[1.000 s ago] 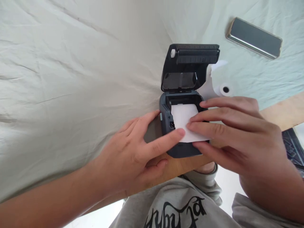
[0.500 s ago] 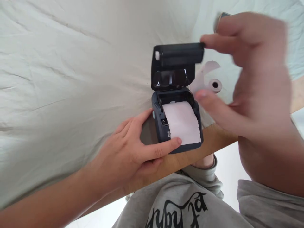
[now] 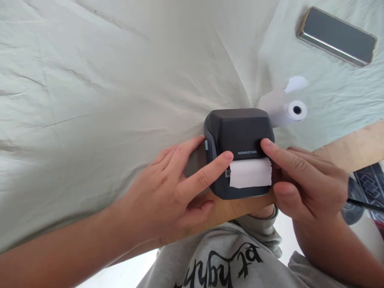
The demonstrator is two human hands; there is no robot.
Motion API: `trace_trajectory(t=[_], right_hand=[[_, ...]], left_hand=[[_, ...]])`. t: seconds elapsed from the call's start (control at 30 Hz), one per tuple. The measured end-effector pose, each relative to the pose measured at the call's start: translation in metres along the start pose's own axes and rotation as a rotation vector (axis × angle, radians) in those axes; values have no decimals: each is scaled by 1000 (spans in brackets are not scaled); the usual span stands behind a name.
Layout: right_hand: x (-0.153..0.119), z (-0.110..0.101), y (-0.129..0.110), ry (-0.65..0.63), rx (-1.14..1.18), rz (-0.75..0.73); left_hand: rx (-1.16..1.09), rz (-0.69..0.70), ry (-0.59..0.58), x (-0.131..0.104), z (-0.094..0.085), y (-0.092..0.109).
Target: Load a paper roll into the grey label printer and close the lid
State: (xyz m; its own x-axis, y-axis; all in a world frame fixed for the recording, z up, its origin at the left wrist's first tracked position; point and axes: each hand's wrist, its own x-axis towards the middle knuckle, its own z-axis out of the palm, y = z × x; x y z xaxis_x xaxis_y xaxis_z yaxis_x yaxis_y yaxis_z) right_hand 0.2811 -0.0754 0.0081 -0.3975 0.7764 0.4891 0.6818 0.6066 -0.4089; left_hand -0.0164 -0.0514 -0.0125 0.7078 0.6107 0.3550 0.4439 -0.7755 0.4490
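Observation:
A dark label printer [image 3: 240, 134] with NIIMBOT lettering rests near the table's front edge, its lid down. A torn-edged strip of white paper [image 3: 251, 174] sticks out from its front slot. Around the printer's left side is my left hand [image 3: 171, 188], index fingertip on the lid's front left and other fingers against the side wall. My right hand [image 3: 309, 180] lies at the right side, index fingertip on the lid's front right corner and thumb by the front right edge. Its remaining fingers are partly hidden behind.
Behind the printer on the right lies a small white paper roll [image 3: 297, 110] with a loose curled strip. A phone [image 3: 337, 36] rests at the far right on the pale, creased cloth [image 3: 120, 80]. Wooden table edge [image 3: 234, 210] runs along the front.
The printer's lid has swung down from raised to shut, covering the paper inside. My right hand came down from above onto the lid. The left hand stayed at the printer's left side.

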Motion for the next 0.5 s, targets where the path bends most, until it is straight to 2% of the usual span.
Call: trace_trajectory(t=[0.13,0.43,0.5], right_hand=[[-2,-1,-5,-18,-91,12],[0,0,6,-14,-38,-67],[1,1,6,-3,24,-40]], left_hand=[[12,-18,-34,1,-2,0],[70,1,-53,2,-6,-2],[75,-6,-56,2,-6,-1]])
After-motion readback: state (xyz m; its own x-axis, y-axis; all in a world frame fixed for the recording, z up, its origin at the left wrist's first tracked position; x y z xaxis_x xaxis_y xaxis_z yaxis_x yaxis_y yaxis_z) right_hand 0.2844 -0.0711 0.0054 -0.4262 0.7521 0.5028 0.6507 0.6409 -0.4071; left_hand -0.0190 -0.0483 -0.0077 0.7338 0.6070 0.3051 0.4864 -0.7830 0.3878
